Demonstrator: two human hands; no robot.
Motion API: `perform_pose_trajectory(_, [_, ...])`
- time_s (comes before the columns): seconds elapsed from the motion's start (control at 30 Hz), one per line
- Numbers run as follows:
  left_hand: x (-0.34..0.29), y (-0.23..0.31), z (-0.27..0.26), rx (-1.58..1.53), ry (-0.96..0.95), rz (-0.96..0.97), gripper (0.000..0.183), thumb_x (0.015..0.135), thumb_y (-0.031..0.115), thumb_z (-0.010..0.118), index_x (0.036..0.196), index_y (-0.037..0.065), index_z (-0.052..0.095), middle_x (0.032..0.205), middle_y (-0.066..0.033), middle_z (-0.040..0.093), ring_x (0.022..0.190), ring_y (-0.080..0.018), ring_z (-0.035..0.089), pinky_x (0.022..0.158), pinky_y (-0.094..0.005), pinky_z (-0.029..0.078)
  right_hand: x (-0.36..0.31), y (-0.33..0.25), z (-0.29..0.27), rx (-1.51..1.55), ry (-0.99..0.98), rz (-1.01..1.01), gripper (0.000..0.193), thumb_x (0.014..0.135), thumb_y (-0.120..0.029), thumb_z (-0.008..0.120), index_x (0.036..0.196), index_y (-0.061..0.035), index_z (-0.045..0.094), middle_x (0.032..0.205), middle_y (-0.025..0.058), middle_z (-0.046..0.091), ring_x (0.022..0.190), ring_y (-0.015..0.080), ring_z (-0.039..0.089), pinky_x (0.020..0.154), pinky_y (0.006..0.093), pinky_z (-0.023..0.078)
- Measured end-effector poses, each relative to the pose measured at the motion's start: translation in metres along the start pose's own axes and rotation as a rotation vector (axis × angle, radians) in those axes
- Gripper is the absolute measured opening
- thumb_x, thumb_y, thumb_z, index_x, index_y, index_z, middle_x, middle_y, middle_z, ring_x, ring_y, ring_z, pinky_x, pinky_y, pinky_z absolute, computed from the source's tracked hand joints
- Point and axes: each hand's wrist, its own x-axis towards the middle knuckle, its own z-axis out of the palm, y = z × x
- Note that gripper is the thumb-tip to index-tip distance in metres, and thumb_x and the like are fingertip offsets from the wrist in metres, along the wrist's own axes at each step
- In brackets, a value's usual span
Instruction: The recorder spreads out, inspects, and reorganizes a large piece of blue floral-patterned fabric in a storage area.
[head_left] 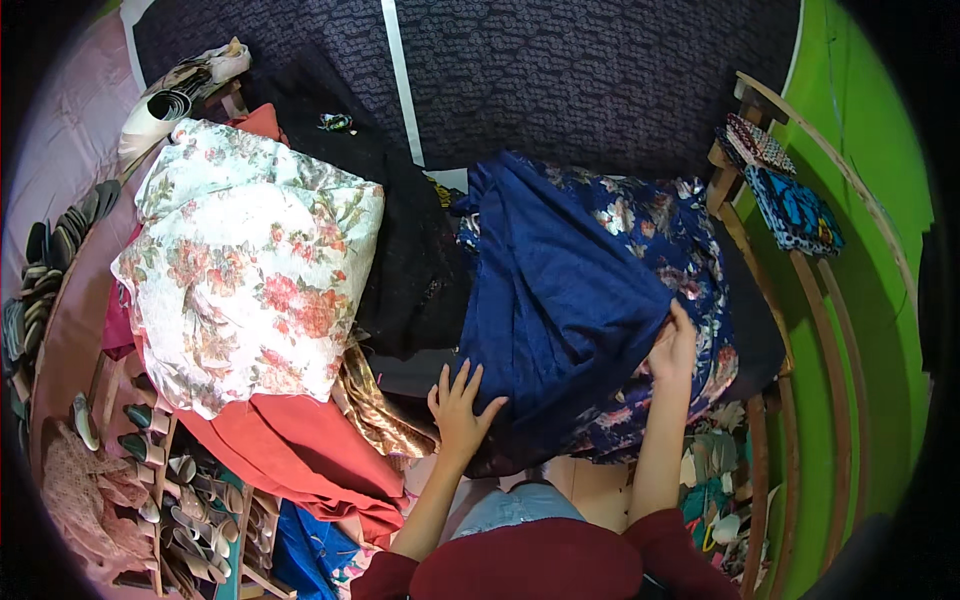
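Observation:
A plain navy-blue cloth (pixel 560 290) lies folded at a slant in front of me, wrinkled across its middle. Beneath it, a navy cloth with pale and pink flowers (pixel 697 262) shows along the right side and lower edge. My left hand (pixel 460 408) is open, fingers spread, by the plain cloth's lower left edge. At the opposite edge, my right hand (pixel 674 348) has its fingers curled around the margin of the plain navy cloth, over the flowered one. Left of these lie a black cloth (pixel 410 270) and a white cloth with red flowers (pixel 250 260).
A coral-red cloth (pixel 300 460) and a shiny gold cloth (pixel 375 405) hang below the white one. Rolled material (pixel 165 108) lies at the far left, above racks of shoes (pixel 200 525). Folded patterned cloths (pixel 795 210) rest on the wooden frame at right.

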Motion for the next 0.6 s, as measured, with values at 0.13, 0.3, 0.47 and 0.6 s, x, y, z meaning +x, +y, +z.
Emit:
perform_pose_trajectory(0.13, [-0.005, -0.013, 0.007, -0.043, 0.024, 0.079, 0.034, 0.080, 0.025, 0.061, 0.110, 0.010, 0.061, 0.119, -0.0087, 0.055, 0.119, -0.0337, 0.040, 0.097, -0.0442, 0.023, -0.013, -0.022, -0.004, -0.020, 0.074, -0.167, 0.020, 0.087, -0.013, 0.051, 0.102, 0.0002, 0.053, 0.104, 0.0071, 0.057, 0.097, 0.0204, 0.054, 0.089, 0.0307, 0.041])
perform_pose_trajectory(0.3, [-0.013, -0.071, 0.010, -1.134, 0.170, -0.444, 0.022, 0.089, 0.017, 0.053, 0.100, 0.001, 0.061, 0.085, 0.0011, 0.059, 0.076, -0.0097, 0.051, 0.072, -0.0215, 0.037, -0.033, -0.041, 0.002, -0.079, 0.249, -0.279, 0.023, 0.084, -0.008, 0.055, 0.106, -0.0006, 0.053, 0.100, 0.0046, 0.057, 0.094, 0.0154, 0.054, 0.086, 0.0274, 0.041])
perform_pose_trajectory(0.47, [0.006, -0.104, -0.039, -0.991, 0.398, -0.407, 0.026, 0.093, 0.020, 0.047, 0.095, -0.003, 0.060, 0.086, -0.0014, 0.059, 0.078, -0.0074, 0.050, 0.070, -0.0204, 0.039, -0.039, -0.077, 0.019, -0.369, -0.062, -0.315, 0.025, 0.085, -0.008, 0.053, 0.109, -0.0010, 0.052, 0.102, 0.0053, 0.059, 0.093, 0.0140, 0.055, 0.086, 0.0251, 0.042])
perform_pose_trajectory(0.6, [0.014, -0.098, -0.060, -0.829, 0.198, -0.360, 0.027, 0.089, 0.021, 0.052, 0.095, -0.005, 0.059, 0.096, -0.0120, 0.063, 0.090, -0.0149, 0.056, 0.082, -0.0270, 0.042, -0.050, -0.039, 0.002, -0.531, -0.275, -0.253, 0.036, 0.081, -0.006, 0.058, 0.115, 0.0003, 0.049, 0.108, 0.0066, 0.058, 0.094, 0.0125, 0.055, 0.084, 0.0241, 0.042])
